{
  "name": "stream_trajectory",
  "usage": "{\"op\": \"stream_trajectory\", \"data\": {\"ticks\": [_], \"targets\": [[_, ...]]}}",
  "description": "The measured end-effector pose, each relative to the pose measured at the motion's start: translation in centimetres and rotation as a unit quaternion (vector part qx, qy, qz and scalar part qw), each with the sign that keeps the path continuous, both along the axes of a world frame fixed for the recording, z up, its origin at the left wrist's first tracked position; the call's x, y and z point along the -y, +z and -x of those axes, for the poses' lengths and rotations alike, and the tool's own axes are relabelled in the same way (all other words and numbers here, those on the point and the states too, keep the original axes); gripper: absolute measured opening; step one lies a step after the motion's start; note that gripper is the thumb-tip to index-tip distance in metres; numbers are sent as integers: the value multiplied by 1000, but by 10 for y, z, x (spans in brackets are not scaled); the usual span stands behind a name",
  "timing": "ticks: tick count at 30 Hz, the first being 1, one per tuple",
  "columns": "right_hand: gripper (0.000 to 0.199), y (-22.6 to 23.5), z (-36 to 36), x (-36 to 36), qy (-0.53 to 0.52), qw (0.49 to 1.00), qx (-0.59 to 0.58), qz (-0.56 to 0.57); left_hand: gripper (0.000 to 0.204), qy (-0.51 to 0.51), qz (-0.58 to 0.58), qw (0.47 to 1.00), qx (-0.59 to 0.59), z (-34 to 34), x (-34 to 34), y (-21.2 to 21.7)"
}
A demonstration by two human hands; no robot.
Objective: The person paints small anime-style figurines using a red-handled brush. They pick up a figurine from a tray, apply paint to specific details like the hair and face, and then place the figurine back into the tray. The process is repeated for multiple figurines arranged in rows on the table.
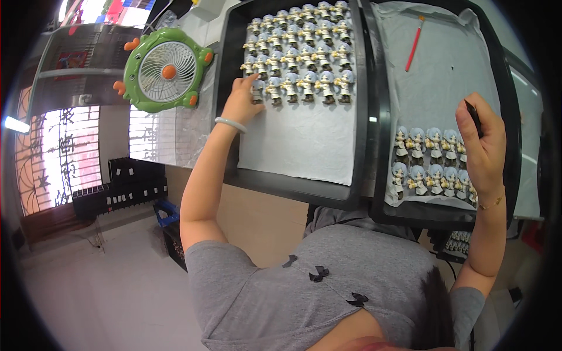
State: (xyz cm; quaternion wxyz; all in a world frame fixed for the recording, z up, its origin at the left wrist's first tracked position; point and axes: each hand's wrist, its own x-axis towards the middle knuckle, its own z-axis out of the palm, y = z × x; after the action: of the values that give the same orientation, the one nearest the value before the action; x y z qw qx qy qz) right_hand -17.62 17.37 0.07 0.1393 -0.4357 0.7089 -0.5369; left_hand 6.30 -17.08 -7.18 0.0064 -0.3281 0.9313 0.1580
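My left hand (239, 104) reaches into the left black tray (293, 182), its thumb and fingers closed around a small figurine (257, 90) at the left end of the nearest row. Several rows of like figurines (307, 52), pale blue-haired and dressed in white with dark boots, lie on the tray's white lining. Over the right black tray (433, 215), my right hand (487, 140) is closed on a slim black pen-like tool (473, 119); its lower part is hidden by the hand. Two rows of the same figurines (433, 143) lie beneath, partly covered by this hand.
A red-handled brush (414, 47) lies on the right tray's white lining. Left of the trays stands a green animal-shaped fan (168, 70). Black racks (132, 187) are at the left, and more small figures (458, 241) sit low at the right.
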Motion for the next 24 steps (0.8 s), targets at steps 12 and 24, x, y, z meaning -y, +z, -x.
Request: {"op": "stream_trajectory", "data": {"ticks": [12, 24], "targets": [[18, 27, 41, -23, -166, 903, 205, 338, 40, -284, 18, 945, -163, 112, -146, 73], [14, -15, 82, -15, -192, 925, 225, 239, 27, -420, -8, 906, 55, 226, -270, 5]]}}
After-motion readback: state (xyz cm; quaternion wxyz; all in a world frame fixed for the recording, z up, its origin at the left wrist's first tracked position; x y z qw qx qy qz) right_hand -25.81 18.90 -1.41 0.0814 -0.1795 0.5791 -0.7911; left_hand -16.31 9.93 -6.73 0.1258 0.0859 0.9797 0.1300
